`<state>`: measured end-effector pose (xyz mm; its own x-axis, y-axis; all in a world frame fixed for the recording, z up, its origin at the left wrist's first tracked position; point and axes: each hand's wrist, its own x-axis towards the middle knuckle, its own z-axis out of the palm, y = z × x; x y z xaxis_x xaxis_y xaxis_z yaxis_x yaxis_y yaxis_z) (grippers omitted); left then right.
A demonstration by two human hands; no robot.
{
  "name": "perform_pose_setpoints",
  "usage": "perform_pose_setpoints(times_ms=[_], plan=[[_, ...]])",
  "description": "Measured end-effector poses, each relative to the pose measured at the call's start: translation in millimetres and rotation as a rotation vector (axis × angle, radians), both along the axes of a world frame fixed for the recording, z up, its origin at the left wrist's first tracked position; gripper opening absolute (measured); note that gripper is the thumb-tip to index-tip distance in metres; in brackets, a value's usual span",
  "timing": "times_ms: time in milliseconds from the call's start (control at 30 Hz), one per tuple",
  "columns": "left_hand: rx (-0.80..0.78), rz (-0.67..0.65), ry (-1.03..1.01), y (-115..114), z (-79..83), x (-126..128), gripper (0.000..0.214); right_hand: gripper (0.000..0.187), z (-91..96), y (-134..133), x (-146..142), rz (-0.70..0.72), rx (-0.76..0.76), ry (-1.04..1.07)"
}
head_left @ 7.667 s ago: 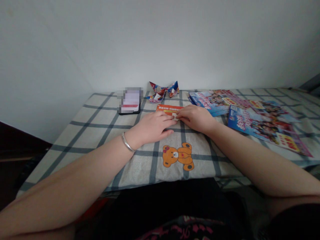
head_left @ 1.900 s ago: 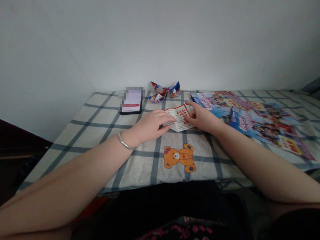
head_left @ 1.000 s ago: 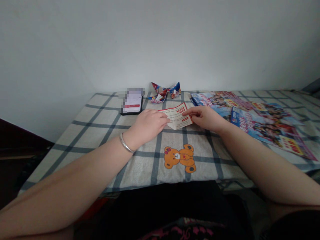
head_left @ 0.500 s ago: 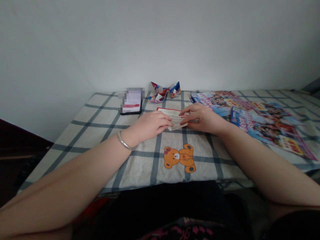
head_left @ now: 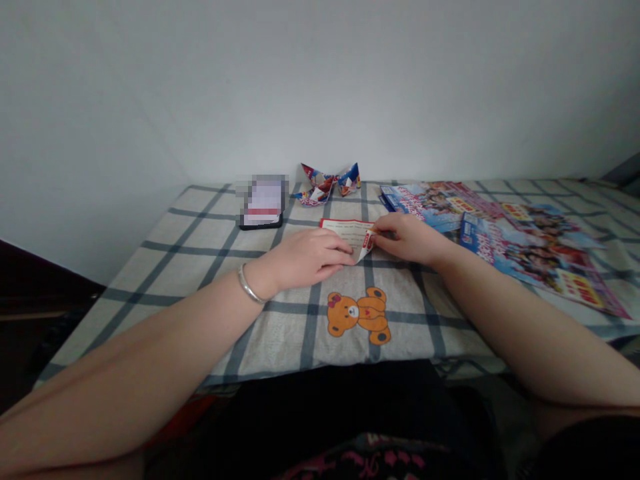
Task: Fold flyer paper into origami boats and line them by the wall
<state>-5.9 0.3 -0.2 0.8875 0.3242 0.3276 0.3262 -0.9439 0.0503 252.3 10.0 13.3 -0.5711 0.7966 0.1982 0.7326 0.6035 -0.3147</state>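
Note:
A small folded sheet of printed paper [head_left: 345, 230], white with a red edge along its far side, lies on the checked tablecloth between my hands. My left hand [head_left: 315, 257] rests flat over its near left part, fingers stretched out and covering that area. At the right end, my right hand [head_left: 403, 235] pinches a corner of the paper between thumb and fingers. That corner is turned over, showing a red printed patch. A silvery bangle [head_left: 250, 283] circles my left wrist.
Folded paper shapes [head_left: 320, 187] in blue and red stand near the wall. A phone [head_left: 263, 203], its screen blurred out, is at the back left. Several colourful flyers [head_left: 535, 253] are spread on the right. An orange bear print [head_left: 357, 315] decorates the tablecloth [head_left: 280, 333].
The paper's right corner is now folded over in my right hand's fingers. My left hand has slid slightly right and nearer over the paper.

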Motion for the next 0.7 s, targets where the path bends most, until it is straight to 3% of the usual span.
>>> perform_pose_setpoints(times_ms=[300,700], plan=[[-0.05,0.031,-0.014,-3.0,2.1,2.7,0.027,0.022,-8.8,6.2,-5.6,-0.072,-0.031,0.006],[-0.055,0.081,0.01,-3.9,0.7,4.1,0.021,0.019,-10.3,5.8,-10.0,-0.146,0.128,-0.103]])
